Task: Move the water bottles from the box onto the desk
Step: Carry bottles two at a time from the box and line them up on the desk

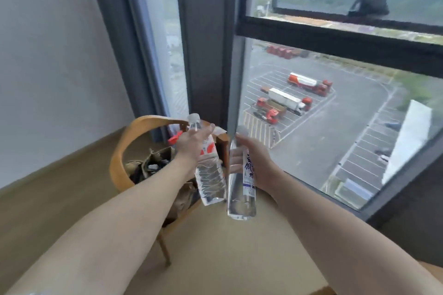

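My left hand (190, 143) grips a clear water bottle with a red and white label (208, 175) around its upper half, and the bottle tilts to the left. My right hand (251, 160) holds a second clear bottle with a white label and blue writing (241, 195), nearly upright. Both bottles hang in the air side by side, close to touching. They are above a wooden chair (124, 148) whose seat holds a brown cardboard box (153, 163) with dark contents. No desk surface is clearly in view.
A floor-to-ceiling window (311, 108) with a dark frame stands straight ahead, above a parking lot. A grey curtain (134, 43) hangs at the left of it. Beige floor (227, 246) lies below my arms. A red object (173, 139) sticks up behind the box.
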